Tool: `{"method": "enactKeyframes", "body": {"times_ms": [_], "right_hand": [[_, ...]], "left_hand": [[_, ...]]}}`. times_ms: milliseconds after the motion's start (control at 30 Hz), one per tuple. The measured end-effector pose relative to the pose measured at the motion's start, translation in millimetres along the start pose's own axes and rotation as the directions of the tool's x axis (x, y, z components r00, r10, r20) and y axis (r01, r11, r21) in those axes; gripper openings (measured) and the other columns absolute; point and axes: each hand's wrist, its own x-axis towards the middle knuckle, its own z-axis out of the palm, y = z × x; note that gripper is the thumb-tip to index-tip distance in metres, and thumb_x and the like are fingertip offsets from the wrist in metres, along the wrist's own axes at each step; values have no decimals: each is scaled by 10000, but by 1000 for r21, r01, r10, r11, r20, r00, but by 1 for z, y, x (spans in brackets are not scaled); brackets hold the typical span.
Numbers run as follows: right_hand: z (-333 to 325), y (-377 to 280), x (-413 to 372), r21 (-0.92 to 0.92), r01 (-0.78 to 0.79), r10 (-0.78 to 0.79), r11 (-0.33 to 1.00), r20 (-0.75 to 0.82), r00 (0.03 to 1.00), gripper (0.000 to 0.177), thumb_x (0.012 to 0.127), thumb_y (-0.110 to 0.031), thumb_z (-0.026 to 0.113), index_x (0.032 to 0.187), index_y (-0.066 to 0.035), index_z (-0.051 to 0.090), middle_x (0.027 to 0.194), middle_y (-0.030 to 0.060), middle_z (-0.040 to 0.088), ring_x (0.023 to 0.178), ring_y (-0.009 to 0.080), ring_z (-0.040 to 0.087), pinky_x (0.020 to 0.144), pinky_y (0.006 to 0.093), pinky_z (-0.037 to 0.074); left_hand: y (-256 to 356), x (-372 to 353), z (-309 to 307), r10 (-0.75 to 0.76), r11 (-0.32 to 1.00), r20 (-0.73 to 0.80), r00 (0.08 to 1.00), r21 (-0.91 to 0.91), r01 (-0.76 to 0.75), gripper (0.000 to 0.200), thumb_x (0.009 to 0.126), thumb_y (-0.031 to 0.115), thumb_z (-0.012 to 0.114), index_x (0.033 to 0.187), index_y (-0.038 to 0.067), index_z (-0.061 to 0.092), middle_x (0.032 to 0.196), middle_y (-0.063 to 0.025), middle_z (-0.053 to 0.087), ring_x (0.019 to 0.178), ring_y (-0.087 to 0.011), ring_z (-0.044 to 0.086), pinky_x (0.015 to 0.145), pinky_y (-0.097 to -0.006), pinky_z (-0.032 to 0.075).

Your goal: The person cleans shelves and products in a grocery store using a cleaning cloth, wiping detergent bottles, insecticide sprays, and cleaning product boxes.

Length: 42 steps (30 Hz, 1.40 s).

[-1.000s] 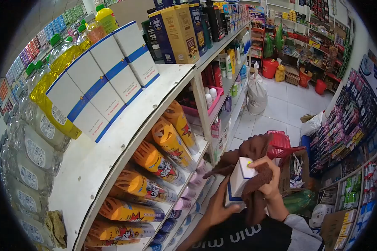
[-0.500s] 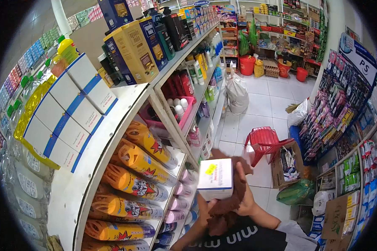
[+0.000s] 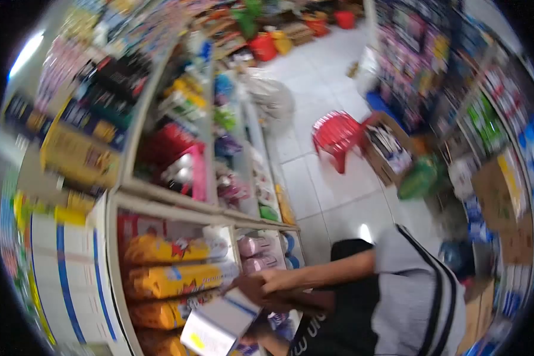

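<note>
A white box (image 3: 222, 320) with a blue band and a yellow sticker is tilted low in front of me, beside the shelf of yellow spray cans (image 3: 181, 279). My left hand (image 3: 261, 333), dim and blurred, grips the box by its lower right side. A brown cloth (image 3: 249, 289) lies against the upper end of the box. My right hand (image 3: 277, 280) is closed on this cloth, and part of its fingers is hidden by it.
On the shelf top at left stand white boxes with blue bands (image 3: 77, 279) and a gold box (image 3: 80, 151). A red plastic stool (image 3: 337, 133) and an open carton (image 3: 388, 148) stand on the tiled floor. A white sack (image 3: 270, 95) leans by the shelves.
My view has swung left and tilted. The box has turned and come lower and leftward in view, near the spray cans, with both hands and the cloth.
</note>
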Motion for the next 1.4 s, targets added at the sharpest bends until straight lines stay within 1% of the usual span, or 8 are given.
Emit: {"method": "enactKeyframes", "body": {"times_ms": [567,833,900,967,1033,1133,1267,1400], "right_hand": [[53,81,65,-219,30,-41,975,-46,998,462,731,-141,472,1175,-52,376,887,137,491,853,239,483,742,339,383],[91,84,40,-538,447,-484,715,80,871,419,779,-195,443,1172,-68,373,816,147,493,784,266,501,688,356,401],[83,35,23,-635,410,-303,655,276,912,486,799,-224,434,1248,-113,286,817,169,480,794,307,492,717,372,387],[77,13,24,-606,576,-414,549,402,817,520,807,-237,440,1270,-93,252,845,170,477,804,328,479,747,379,372],[71,-16,20,-601,468,-292,648,372,881,533,798,-239,468,1256,-49,273,1024,195,467,943,331,465,835,373,351],[80,-35,12,-28,30,-23,999,229,973,486,816,-241,458,1203,19,320,1182,135,406,1066,158,395,916,309,293],[59,-10,30,-734,142,182,664,343,922,421,827,-244,454,1150,16,377,1061,121,467,1014,169,433,912,344,314],[53,16,33,-608,31,292,793,423,858,386,830,-264,431,1110,1,408,1026,108,486,972,184,455,886,347,338]], "left_hand": [[14,11,-17,-88,995,29,996,-37,89,656,787,511,382,1192,-4,346,1169,-157,417,1027,-295,453,893,-416,334],[29,5,-16,-186,974,-50,981,-137,178,654,787,505,382,1208,8,327,1191,-161,395,1045,-306,438,904,-434,319],[33,-1,-15,-213,964,-83,974,-181,195,654,787,504,382,1212,11,323,1197,-162,389,1050,-308,434,907,-438,316],[36,-7,-10,-255,942,-93,962,-249,226,654,787,502,382,1216,14,318,1202,-164,384,1054,-311,430,910,-443,312],[37,-12,-6,-300,914,-115,947,-320,250,654,787,501,382,1220,16,313,1208,-165,378,1059,-314,427,913,-447,308],[36,-24,-5,-355,872,-207,912,-425,244,654,786,498,382,1226,21,306,1216,-166,370,1066,-318,421,917,-454,303],[38,-37,-19,-385,833,-391,836,-537,132,654,786,495,382,1235,27,297,1227,-169,358,1075,-323,413,923,-463,295],[48,-45,-41,-333,816,-623,708,-567,-115,654,786,492,382,1243,33,287,1238,-171,347,1084,-329,406,928,-472,288]]}}
